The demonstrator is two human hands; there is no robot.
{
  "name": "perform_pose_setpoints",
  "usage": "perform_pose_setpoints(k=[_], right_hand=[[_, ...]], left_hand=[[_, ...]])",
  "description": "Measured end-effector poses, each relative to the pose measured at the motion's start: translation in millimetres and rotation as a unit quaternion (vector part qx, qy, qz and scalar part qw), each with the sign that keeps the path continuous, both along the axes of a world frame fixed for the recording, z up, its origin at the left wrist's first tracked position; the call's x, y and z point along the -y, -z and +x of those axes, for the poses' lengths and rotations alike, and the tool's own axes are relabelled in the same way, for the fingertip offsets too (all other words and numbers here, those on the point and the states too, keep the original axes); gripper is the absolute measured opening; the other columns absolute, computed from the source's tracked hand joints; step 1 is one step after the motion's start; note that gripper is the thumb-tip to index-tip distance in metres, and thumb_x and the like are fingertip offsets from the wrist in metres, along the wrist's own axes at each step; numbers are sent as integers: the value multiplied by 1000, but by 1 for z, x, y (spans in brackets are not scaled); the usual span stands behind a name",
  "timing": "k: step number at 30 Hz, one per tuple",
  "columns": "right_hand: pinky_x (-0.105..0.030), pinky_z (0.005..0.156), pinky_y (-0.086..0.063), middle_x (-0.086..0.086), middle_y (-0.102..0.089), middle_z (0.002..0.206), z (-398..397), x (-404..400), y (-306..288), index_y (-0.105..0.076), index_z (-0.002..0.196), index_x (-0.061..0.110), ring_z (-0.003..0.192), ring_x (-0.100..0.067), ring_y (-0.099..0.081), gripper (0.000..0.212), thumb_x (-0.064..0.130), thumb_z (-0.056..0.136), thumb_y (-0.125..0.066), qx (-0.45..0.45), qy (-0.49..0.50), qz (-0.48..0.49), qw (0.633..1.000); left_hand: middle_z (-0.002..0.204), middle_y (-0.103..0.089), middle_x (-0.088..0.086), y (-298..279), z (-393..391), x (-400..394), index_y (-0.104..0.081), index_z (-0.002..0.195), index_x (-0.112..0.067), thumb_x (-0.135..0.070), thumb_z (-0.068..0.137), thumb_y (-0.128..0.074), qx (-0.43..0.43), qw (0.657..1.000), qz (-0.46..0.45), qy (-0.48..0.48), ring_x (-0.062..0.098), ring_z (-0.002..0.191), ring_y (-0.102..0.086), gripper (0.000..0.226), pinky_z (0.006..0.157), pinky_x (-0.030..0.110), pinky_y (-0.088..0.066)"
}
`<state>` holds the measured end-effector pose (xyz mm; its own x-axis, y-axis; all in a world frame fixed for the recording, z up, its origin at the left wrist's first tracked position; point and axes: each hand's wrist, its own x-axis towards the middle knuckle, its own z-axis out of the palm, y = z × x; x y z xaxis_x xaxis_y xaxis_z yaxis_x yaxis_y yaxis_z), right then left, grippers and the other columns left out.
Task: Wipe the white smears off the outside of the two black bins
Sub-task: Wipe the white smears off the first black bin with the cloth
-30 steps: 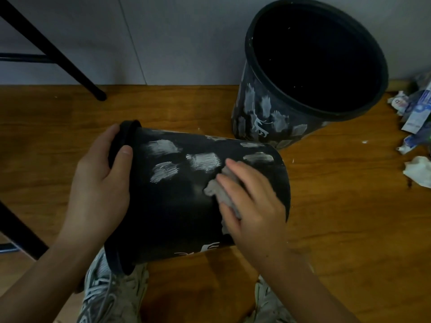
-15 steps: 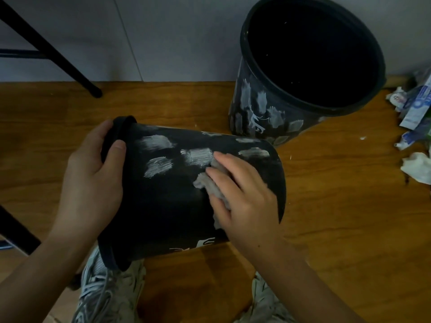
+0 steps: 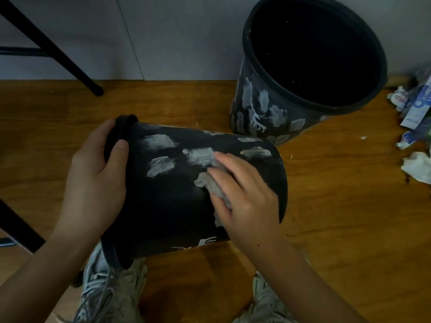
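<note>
The fingers of the right hand lie nearly straight and press a crumpled grey rag flat against the side of the tipped bin, the fingertips touching the edge of a middle white smear. The left hand grips the bin's rim, thumb curled over the outer wall and the other fingers wrapped inside the mouth, holding the bin on its side above the person's sneakers.

Several smears sit on the upper wall of this bin; the lower part near the rag looks black, apart from a small printed mark by the base. The upright bin stands just beyond it on the wooden floor, against the wall, its outside covered in white patches and untouched by either hand. Crumpled wrappers and tissue lie on the floor at the far right.

The risks, as I judge them: the round bin could roll under the pushing rag if the left grip loosens; the small bunched rag may slip from beneath the flat fingers; and a loaded rag may spread white film rather than lift it.
</note>
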<state>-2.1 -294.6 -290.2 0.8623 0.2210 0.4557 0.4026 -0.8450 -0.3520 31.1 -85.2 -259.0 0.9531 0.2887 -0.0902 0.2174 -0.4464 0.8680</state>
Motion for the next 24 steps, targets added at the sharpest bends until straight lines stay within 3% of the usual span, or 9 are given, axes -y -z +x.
perform_pose_setpoints(k=[3,7,12,15,20,24], right_hand=[[-14,100,-41,-11,-65,121,-2,26,5,-71,107,2,112,-19,-61,23,16,93,-58,0,52,-3,999],[-15,101,-39,-10,-65,119,3,39,8,-71,107,2,110,-19,-61,23,15,91,-60,-8,133,9,991],[-23,104,-41,-12,-62,126,2,9,1,-68,113,4,120,-23,-55,27,17,94,-55,-20,32,-8,999],[-24,103,-42,-12,-62,127,-7,14,2,-69,112,6,121,-22,-56,27,19,95,-54,-15,-28,-29,999],[-20,101,-40,-12,-63,121,4,37,6,-70,109,2,113,-21,-58,25,17,93,-56,-18,100,16,995],[-22,103,-39,-13,-62,124,6,11,0,-69,111,4,118,-22,-54,27,18,94,-55,-20,35,1,999]], left_hand=[[98,-46,-39,-2,-2,1,-43,138,-31,-26,102,-41,-2,1000,-8,9,-31,86,-44,37,70,-1,-36],[103,-50,-32,-1,0,0,-42,141,-28,-26,102,-41,-4,1000,-18,9,-27,88,-47,39,75,0,-37],[95,-48,-35,-2,1,2,-44,139,-27,-23,102,-42,4,1000,-16,9,-33,82,-45,37,64,-8,-32],[98,-48,-36,0,-1,1,-45,139,-25,-24,102,-42,5,1000,-15,10,-32,86,-44,38,66,-8,-33],[99,-44,-37,1,1,1,-41,142,-23,-23,102,-43,3,1000,-21,0,-37,82,-41,41,65,-11,-30],[98,-45,-35,-1,2,2,-44,141,-22,-21,102,-43,4,1000,-18,2,-36,82,-41,39,64,-11,-29]])
